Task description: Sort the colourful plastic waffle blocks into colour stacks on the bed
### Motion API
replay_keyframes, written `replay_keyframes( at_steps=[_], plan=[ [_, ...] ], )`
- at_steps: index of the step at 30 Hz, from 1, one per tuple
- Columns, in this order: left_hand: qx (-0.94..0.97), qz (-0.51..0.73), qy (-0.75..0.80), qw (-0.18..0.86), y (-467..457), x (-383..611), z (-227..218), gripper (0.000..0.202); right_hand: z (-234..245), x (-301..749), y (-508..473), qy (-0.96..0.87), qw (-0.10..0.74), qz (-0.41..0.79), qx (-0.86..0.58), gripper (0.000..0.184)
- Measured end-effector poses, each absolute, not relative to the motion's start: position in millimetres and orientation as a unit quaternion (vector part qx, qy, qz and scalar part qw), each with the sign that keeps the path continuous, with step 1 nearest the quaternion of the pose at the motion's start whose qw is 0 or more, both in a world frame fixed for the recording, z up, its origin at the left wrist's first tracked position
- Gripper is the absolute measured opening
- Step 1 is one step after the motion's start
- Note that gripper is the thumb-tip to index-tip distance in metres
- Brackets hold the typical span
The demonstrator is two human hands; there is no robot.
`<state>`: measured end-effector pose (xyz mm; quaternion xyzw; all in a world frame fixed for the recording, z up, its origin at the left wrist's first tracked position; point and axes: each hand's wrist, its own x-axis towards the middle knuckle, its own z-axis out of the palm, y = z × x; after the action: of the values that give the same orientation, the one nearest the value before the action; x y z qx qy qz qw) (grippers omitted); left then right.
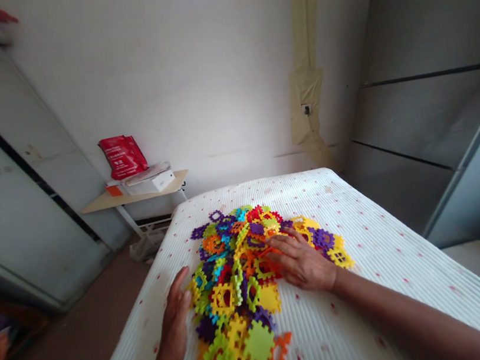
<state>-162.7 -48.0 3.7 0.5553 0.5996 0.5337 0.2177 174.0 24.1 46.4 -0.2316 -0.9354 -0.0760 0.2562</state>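
A heap of colourful plastic interlocking tiles [223,298], with toothed edges and cut-out shapes, lies on a white bed-like surface. The tiles are green, yellow, orange, purple, blue and red. Along the heap's left side, my left hand [177,305] is held open on edge, its fingers close to a few green tiles. My right hand [300,260] rests palm down on the right part of the heap, fingers stretched over orange and red tiles. What lies beneath that palm is hidden. Right of it are a purple tile [322,239] and a yellow lattice tile [341,257].
The white ribbed cover [381,267] has small red spots. Beyond it at the left, a small table [148,197] bears a white box [151,183] and a red packet [123,156]. Grey cabinets [428,118] stand at the right, and a wall socket [306,109] is at the back.
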Motion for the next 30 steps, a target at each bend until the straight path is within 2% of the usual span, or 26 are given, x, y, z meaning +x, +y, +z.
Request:
replay_keyframes(
  at_steps=[3, 6, 10, 13, 20, 26, 30],
  plan=[
    [0.583, 0.511, 0.593, 0.218, -70.1, -166.6, -0.6, 0.056, 31.1, 232.0, 27.7, -0.899, 0.304, -0.079, -0.307, 0.042],
    [0.641, 0.477, 0.576, 0.173, -93.8, -166.1, -4.3, 0.063, 11.8, 282.6, 38.7, -0.83, 0.34, -0.056, -0.438, 0.043],
    [0.747, 0.388, 0.538, 0.039, -118.0, -154.1, -9.9, 0.089, -7.3, 306.6, 56.5, -0.733, 0.351, 0.018, -0.582, 0.05],
    [0.802, 0.323, 0.501, -0.044, -126.8, -137.9, -12.2, 0.105, -10.9, 290.9, 65.8, -0.744, 0.324, 0.056, -0.581, 0.047],
    [0.853, 0.203, 0.467, -0.114, -121.7, -122.6, -8.7, 0.098, -4.6, 246.6, 75.1, -0.738, 0.264, 0.061, -0.618, 0.055],
    [0.824, 0.203, 0.507, -0.149, -110.5, -105.4, -4.2, 0.082, 3.7, 225.3, 76.5, -0.746, 0.273, 0.077, -0.603, 0.054],
    [0.811, 0.209, 0.524, -0.154, -101.5, -89.1, -1.9, 0.078, 8.2, 199.7, 75.4, -0.755, 0.271, 0.097, -0.589, 0.055]
  ],
)
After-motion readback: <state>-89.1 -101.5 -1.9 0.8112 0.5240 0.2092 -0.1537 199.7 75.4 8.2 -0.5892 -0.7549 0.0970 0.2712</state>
